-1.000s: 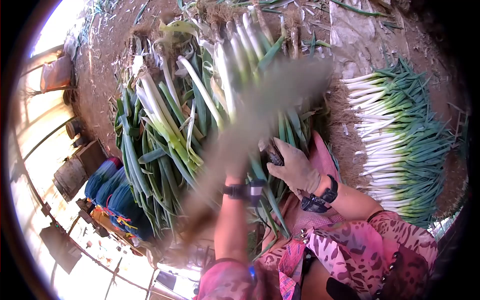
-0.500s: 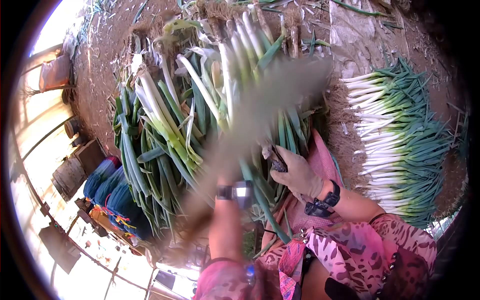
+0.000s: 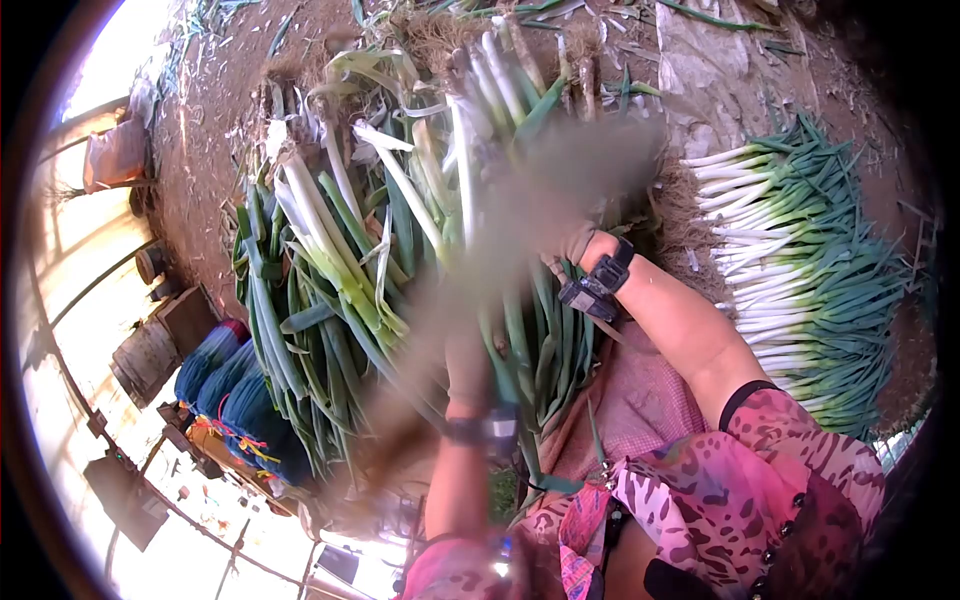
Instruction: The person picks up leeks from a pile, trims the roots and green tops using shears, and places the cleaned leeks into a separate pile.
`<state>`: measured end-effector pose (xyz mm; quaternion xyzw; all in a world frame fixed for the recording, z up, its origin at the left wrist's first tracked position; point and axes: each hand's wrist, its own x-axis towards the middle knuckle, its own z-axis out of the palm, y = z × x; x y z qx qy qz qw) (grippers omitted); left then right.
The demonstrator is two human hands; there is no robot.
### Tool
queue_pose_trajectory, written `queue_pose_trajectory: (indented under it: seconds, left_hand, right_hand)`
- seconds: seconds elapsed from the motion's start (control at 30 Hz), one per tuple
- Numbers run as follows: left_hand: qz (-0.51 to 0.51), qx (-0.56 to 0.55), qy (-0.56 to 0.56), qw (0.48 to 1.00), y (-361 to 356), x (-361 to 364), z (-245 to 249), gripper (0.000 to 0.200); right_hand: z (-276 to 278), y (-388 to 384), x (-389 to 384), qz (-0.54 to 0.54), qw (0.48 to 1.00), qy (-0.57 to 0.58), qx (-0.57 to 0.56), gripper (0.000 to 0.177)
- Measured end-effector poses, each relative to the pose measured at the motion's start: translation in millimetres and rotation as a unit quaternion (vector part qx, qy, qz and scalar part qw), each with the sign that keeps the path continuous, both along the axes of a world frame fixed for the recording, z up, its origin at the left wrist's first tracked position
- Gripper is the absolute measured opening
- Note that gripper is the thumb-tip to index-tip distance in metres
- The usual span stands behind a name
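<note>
A heap of long green onions (image 3: 335, 225), roots toward the top of the view, lies in front of me. A broad grey-brown smear across the lens covers much of its middle. My left hand (image 3: 468, 365) is over the lower leaves of the heap, dim behind the smear, and its fingers do not show. My gloved right hand (image 3: 572, 243) reaches to the heap's right side. Its fingers are hidden by the smear, so I cannot make out what it holds. A watch-like device (image 3: 485, 430) sits on the left wrist, and dark devices (image 3: 603, 280) on the right.
Cleaned green onions (image 3: 790, 290) lie in a dense row on the right, white ends toward the heap. A pale sheet (image 3: 705, 90) covers soil at the upper right. Pink cloth (image 3: 640, 385) lies before my lap. Blue bundles (image 3: 240, 400) and a wooden box (image 3: 150, 355) stand left.
My right hand has moved up and left, from beside the pink cloth to the heap, into the smear. A dark object seen at its fingers is now hidden. My left hand has shifted slightly down.
</note>
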<state>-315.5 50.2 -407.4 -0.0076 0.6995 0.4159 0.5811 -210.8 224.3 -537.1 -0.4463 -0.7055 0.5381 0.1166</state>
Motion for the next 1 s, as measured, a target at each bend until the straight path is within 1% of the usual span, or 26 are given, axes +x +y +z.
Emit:
queue_pose_trajectory:
  seconds: [0.07,0.13,0.17,0.23,0.27,0.33,0.37,0.4,0.5,0.53,0.6,0.63,0.67,0.7,0.73,0.77,0.83,0.87,0.9,0.97,1.0]
  left_hand:
    - [-0.084,0.031,0.15,0.985,-24.6,0.5,-5.2,0.049]
    - [-0.074,0.001,0.176,0.982,-41.6,-0.8,2.5,0.049]
    - [-0.069,-0.015,0.188,0.98,-44.6,-1.2,10.8,0.049]
    - [0.024,-0.084,0.117,0.989,-45.7,1.4,24.6,0.048]
    - [0.024,-0.051,0.144,0.988,-51.4,2.2,22.1,0.044]
    - [0.014,-0.067,0.155,0.986,-59.2,9.4,21.9,0.044]
    - [0.009,-0.076,0.162,0.984,-62.2,13.1,22.8,0.043]
    - [0.013,-0.085,0.156,0.984,-63.3,16.3,25.5,0.038]
    - [0.039,-0.081,0.149,0.985,-63.9,21.3,29.1,0.037]
    - [0.023,-0.082,0.157,0.984,-67.8,19.1,28.2,0.033]
    - [-0.003,-0.06,0.146,0.987,-73.8,8.7,31.1,0.036]
    - [-0.016,-0.047,0.139,0.989,-65.6,0.9,41.2,0.037]
    - [-0.002,-0.078,0.122,0.99,-58.0,-8.8,60.5,0.032]
    - [-0.013,-0.089,0.151,0.984,-50.6,-21.1,84.1,0.029]
    - [-0.04,-0.063,0.182,0.981,-53.6,-35.6,110.1,0.032]
    - [-0.026,-0.046,0.199,0.978,-52.9,-47.5,132.4,0.031]
    - [0.0,-0.028,0.232,0.972,-54.6,-64.6,166.6,0.03]
    - [-0.001,-0.026,0.25,0.968,-55.9,-69.5,175.0,0.03]
    - [-0.04,-0.041,0.276,0.96,-57.7,-72.4,177.8,0.029]
    - [-0.015,-0.061,0.334,0.941,-60.3,-67.2,160.9,0.026]
    - [0.004,-0.068,0.35,0.934,-59.3,-65.0,151.7,0.025]
  right_hand:
    - [-3.6,-8.9,1.9,0.005,1.0,-0.004,0.013,0.042]
    - [-2.7,-18.2,5.6,0.013,1.0,-0.005,0.021,0.042]
    - [7.1,-22.8,8.8,0.02,1.0,-0.001,0.019,0.042]
    - [32.9,-32.9,19.0,0.025,1.0,0.0,0.009,0.042]
    - [41.8,-36.8,22.1,0.024,1.0,-0.002,0.01,0.041]
    - [40.1,-41.6,21.3,0.016,1.0,-0.007,0.026,0.041]
    - [25.0,-44.7,17.7,0.012,0.999,-0.006,0.032,0.041]
    - [0.5,-44.7,11.1,0.005,0.999,-0.011,0.049,0.041]
    - [-14.6,-35.5,9.7,0.031,0.999,-0.02,0.026,0.04]
    - [-10.4,-32.9,13.0,0.048,0.999,-0.02,0.012,0.041]
    - [1.6,-35.0,21.7,0.081,0.997,-0.017,-0.013,0.041]
    - [20.1,-35.0,26.3,0.097,0.995,-0.016,-0.024,0.041]
    - [42.5,-30.2,40.1,0.065,0.993,-0.029,-0.089,0.043]
    - [59.2,-27.1,51.5,0.03,0.994,-0.036,-0.099,0.043]
    - [71.6,-26.9,62.1,-0.005,0.993,-0.04,-0.111,0.044]
    - [77.7,-29.5,71.3,-0.041,0.991,-0.044,-0.123,0.045]
    - [82.9,-39.6,89.0,-0.048,0.986,-0.034,-0.157,0.048]
    - [86.8,-44.0,92.8,-0.051,0.983,-0.029,-0.172,0.05]
    - [87.1,-53.4,93.6,-0.02,0.988,-0.016,-0.154,0.052]
    - [83.6,-78.9,95.1,0.042,0.992,0.007,-0.12,0.056]
    - [82.7,-87.7,94.8,0.031,0.992,0.011,-0.119,0.056]
